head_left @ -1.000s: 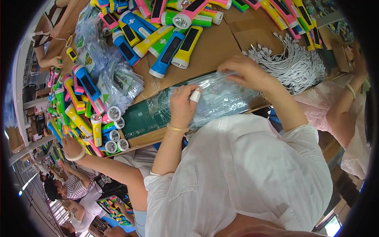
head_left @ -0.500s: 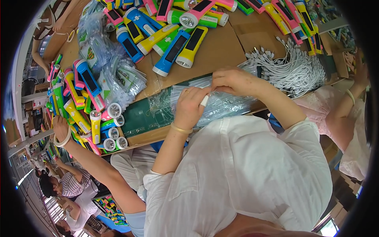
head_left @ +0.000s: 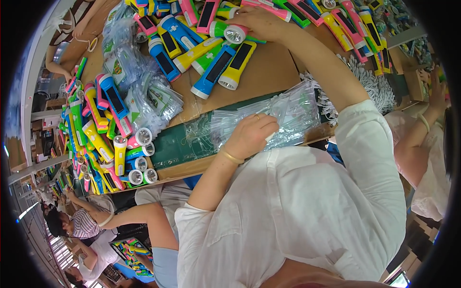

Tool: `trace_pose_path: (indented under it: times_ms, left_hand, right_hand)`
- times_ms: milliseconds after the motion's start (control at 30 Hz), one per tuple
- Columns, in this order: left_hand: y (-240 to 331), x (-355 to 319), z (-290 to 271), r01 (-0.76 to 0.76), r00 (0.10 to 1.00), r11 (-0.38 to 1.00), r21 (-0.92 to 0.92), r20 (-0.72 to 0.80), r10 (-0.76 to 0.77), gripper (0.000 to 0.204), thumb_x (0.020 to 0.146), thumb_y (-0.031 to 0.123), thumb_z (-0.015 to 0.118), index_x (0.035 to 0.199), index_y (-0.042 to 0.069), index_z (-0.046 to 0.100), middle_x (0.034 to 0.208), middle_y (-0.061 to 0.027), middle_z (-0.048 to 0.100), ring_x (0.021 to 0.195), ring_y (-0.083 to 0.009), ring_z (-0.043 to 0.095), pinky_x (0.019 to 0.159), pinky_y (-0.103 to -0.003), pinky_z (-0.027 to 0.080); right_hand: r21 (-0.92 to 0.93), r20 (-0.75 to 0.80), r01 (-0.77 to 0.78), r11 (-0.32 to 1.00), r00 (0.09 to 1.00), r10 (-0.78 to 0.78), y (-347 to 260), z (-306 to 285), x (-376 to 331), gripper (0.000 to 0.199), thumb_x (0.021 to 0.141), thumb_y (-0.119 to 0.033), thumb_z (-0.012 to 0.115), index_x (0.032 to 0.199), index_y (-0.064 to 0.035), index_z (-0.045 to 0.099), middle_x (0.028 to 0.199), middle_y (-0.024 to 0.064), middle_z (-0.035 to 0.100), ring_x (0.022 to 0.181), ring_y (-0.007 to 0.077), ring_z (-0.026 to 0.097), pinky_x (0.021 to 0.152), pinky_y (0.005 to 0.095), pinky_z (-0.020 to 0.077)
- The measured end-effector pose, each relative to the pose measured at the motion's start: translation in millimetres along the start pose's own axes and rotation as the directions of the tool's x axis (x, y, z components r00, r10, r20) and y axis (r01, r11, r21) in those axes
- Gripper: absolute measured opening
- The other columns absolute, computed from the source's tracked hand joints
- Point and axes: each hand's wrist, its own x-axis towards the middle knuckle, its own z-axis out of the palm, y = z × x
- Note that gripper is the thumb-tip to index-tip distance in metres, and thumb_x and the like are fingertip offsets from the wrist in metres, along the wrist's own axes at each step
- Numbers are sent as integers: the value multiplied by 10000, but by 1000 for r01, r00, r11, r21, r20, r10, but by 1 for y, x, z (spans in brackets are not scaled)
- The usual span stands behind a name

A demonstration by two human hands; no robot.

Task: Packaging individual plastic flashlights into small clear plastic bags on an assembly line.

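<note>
— What's different from a second ago?

— My right hand [head_left: 261, 21] was down on the stack of clear bags [head_left: 297, 108] beside my left; now that arm is stretched to the top middle of the frame; the palm lies over a green torch [head_left: 230, 33] with a pink head in the heap up there; the fingers are draped over its body, but I cannot tell whether they have closed on it

— And the left hand?

— My left hand [head_left: 249, 137] has stayed in the centre of the frame, curled into a loose fist on the near edge of the bags; it pinches a small white piece [head_left: 270, 138], too small to make out; so the bags are held down by one hand while the other is away at the torches

— What is in the bags?

— The stack under my left hand looks flat and empty, lying partly on the green mat [head_left: 177, 146] and partly on the cardboard [head_left: 273, 72]; the printed bags [head_left: 144, 98] at the upper left are apart from it and seem to hold paper cards

— Anything else near?

— A blue torch [head_left: 213, 72] and a yellow torch [head_left: 237, 65] lie loose just above the stack; a bundle of white cords [head_left: 379, 89] sits to the right of it; more torches [head_left: 101, 139] stand packed along the left edge; none of them is bagged
</note>
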Motion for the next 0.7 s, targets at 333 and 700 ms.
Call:
trace_pose_path:
  times_ms: [333, 700]
  left_hand:
    - [-12, -14, 6, 137, 975, 957, -255, -136, -176, 255, 740, -40, 632, 971, 54, 683, 985, -112, 655, 873, -326, 670, 754, -403, 562]
    - [-8, -17, 7, 119, 956, 962, -244, -233, -178, 228, 761, -46, 697, 970, 44, 709, 978, -121, 641, 851, -309, 661, 724, -374, 549]
  right_hand:
    - [925, -49, -153, 348, 860, 508, -86, -70, -113, 479, 866, -240, 845, 1211, -7, 609, 1034, 30, 683, 912, 92, 640, 811, 280, 540]
    - [737, 453, -488, 467, 870, 194, -127, -55, -183, 588, 895, -175, 782, 1390, -50, 493, 1062, 132, 694, 940, 194, 685, 832, 359, 555]
